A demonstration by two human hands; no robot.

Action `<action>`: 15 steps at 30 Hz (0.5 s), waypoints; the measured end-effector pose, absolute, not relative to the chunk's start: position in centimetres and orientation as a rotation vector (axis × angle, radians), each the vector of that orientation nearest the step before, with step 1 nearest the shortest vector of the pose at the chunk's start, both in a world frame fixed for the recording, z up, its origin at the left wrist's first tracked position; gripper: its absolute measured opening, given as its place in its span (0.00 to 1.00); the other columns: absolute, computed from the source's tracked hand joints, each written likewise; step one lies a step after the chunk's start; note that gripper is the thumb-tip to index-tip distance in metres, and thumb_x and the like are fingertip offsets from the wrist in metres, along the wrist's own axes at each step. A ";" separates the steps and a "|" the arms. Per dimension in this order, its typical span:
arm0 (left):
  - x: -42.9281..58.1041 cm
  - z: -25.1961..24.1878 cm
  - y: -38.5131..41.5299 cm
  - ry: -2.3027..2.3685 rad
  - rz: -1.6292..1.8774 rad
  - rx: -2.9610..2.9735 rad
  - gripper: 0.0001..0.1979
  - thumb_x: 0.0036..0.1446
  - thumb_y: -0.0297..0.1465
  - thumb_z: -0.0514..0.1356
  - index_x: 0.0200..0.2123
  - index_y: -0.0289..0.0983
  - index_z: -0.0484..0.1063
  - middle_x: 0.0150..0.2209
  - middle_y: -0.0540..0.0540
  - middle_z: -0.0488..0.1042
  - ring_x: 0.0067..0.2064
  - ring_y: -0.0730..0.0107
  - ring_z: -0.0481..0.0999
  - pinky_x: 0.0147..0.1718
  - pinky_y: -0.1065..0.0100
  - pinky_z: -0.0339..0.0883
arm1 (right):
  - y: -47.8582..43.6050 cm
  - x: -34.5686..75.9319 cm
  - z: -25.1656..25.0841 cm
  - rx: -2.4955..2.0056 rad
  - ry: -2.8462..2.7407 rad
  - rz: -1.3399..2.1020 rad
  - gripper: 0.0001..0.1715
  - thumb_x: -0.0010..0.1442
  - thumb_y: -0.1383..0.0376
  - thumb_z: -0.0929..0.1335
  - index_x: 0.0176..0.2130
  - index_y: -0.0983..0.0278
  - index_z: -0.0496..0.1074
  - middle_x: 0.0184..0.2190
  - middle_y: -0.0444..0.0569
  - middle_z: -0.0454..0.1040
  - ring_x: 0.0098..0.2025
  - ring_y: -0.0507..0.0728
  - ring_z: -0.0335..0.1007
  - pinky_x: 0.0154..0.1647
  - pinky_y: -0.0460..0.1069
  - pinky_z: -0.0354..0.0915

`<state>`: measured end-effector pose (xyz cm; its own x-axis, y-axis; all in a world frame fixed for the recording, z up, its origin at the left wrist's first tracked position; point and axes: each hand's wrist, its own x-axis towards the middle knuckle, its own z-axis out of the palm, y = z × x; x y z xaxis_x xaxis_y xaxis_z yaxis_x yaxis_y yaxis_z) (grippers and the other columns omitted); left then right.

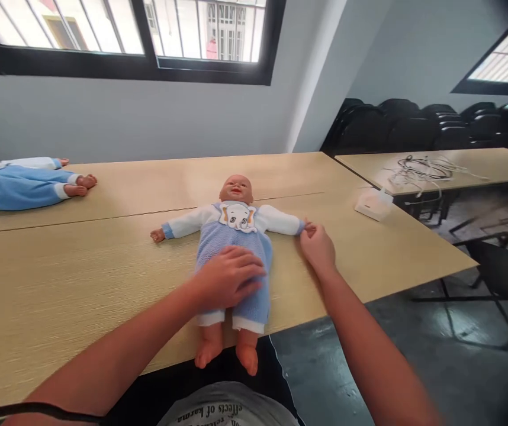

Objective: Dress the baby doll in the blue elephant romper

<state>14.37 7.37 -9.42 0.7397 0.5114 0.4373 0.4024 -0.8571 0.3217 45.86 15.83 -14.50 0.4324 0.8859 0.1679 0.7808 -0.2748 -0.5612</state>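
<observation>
A baby doll (238,260) lies on its back on the wooden table (103,278), its head away from me and its feet at the near edge. It wears a blue and white outfit with an elephant face on the chest. Across its belly rests my left hand (231,275), palm down with fingers stretched out. My right hand (318,245) pinches the doll's hand (309,226) at the end of the outstretched sleeve on the right. The doll's other arm lies spread to the left, untouched.
A second doll (23,186) in blue trousers lies at the far left of the table. A white box (373,204) stands to the right. Tangled cables (427,170) lie on another table. Stacked black chairs (414,127) line the back wall; a chair (507,272) stands at right.
</observation>
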 end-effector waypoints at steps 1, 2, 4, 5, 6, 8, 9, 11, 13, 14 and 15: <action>13.1 -9.5 8.0 0.846 0.901 2.704 0.11 0.72 0.35 0.56 0.51 0.41 0.76 0.52 0.46 0.81 0.55 0.61 0.76 0.59 0.56 0.64 | 15.7 45.7 -14.6 -2.084 -1.416 0.176 0.17 0.66 0.59 0.66 0.51 0.65 0.72 0.44 0.58 0.80 0.44 0.65 0.75 0.42 0.54 0.66; 11.4 -9.6 8.8 1.016 1.024 2.662 0.10 0.72 0.34 0.56 0.49 0.41 0.76 0.50 0.45 0.81 0.53 0.60 0.77 0.58 0.56 0.65 | 15.7 45.6 -14.7 -2.035 -1.466 0.087 0.20 0.66 0.60 0.65 0.53 0.66 0.71 0.47 0.61 0.79 0.48 0.67 0.74 0.47 0.56 0.66; 7.1 -10.2 10.6 1.454 1.164 2.564 0.09 0.71 0.34 0.56 0.46 0.39 0.76 0.46 0.42 0.81 0.50 0.57 0.77 0.54 0.55 0.67 | 15.7 45.2 -15.0 -1.874 -1.645 -0.143 0.25 0.64 0.60 0.66 0.57 0.69 0.69 0.52 0.65 0.75 0.56 0.70 0.69 0.57 0.61 0.64; 4.8 -10.6 11.5 1.666 1.120 2.547 0.09 0.70 0.35 0.58 0.46 0.38 0.76 0.46 0.41 0.81 0.50 0.54 0.77 0.54 0.53 0.67 | 15.9 45.0 -15.2 -1.778 -1.753 -0.252 0.27 0.64 0.60 0.66 0.59 0.70 0.69 0.55 0.67 0.73 0.59 0.71 0.66 0.61 0.63 0.62; 2.7 -11.1 12.3 1.805 1.022 2.557 0.10 0.69 0.37 0.60 0.47 0.38 0.76 0.46 0.40 0.81 0.51 0.51 0.77 0.53 0.52 0.67 | 16.0 44.7 -15.4 -1.692 -1.857 -0.331 0.30 0.64 0.58 0.67 0.61 0.70 0.68 0.58 0.67 0.71 0.62 0.72 0.64 0.63 0.65 0.60; -0.9 -12.2 13.5 1.892 0.829 2.621 0.11 0.67 0.38 0.62 0.46 0.39 0.77 0.46 0.40 0.81 0.51 0.49 0.77 0.52 0.52 0.67 | 16.4 44.3 -15.7 -1.594 -2.007 -0.383 0.32 0.65 0.57 0.67 0.64 0.67 0.66 0.63 0.65 0.69 0.64 0.73 0.62 0.65 0.66 0.58; -2.1 -12.8 13.9 1.883 0.771 2.656 0.11 0.67 0.38 0.62 0.46 0.39 0.77 0.46 0.41 0.82 0.50 0.50 0.78 0.52 0.52 0.67 | 16.5 44.1 -15.9 -1.571 -2.058 -0.379 0.32 0.66 0.57 0.67 0.64 0.67 0.66 0.63 0.63 0.69 0.64 0.72 0.62 0.65 0.66 0.57; -3.6 -13.7 14.5 1.827 0.726 2.710 0.10 0.69 0.38 0.60 0.44 0.39 0.78 0.44 0.42 0.82 0.47 0.53 0.79 0.50 0.54 0.67 | 16.7 43.8 -16.1 -1.559 -2.104 -0.358 0.30 0.67 0.58 0.66 0.64 0.66 0.67 0.63 0.62 0.71 0.63 0.71 0.64 0.65 0.65 0.57; -4.4 -14.3 14.8 1.774 0.737 2.740 0.11 0.71 0.39 0.58 0.42 0.40 0.78 0.43 0.42 0.82 0.45 0.55 0.79 0.48 0.56 0.67 | 16.9 43.8 -16.2 -1.572 -2.100 -0.345 0.28 0.68 0.60 0.65 0.64 0.66 0.67 0.62 0.61 0.73 0.62 0.70 0.66 0.65 0.65 0.58; -4.8 -14.5 14.9 1.749 0.748 2.749 0.12 0.72 0.39 0.57 0.41 0.40 0.78 0.42 0.43 0.82 0.44 0.55 0.80 0.48 0.56 0.68 | 16.9 43.9 -16.3 -1.584 -2.090 -0.342 0.27 0.68 0.61 0.65 0.63 0.66 0.68 0.61 0.61 0.74 0.61 0.70 0.67 0.64 0.64 0.58; -5.2 -14.6 15.0 1.724 0.763 2.755 0.13 0.72 0.40 0.57 0.41 0.40 0.78 0.42 0.43 0.83 0.44 0.56 0.80 0.47 0.57 0.68 | 17.0 43.9 -16.3 -1.601 -2.080 -0.339 0.26 0.68 0.61 0.65 0.62 0.66 0.69 0.60 0.60 0.75 0.60 0.70 0.68 0.63 0.64 0.59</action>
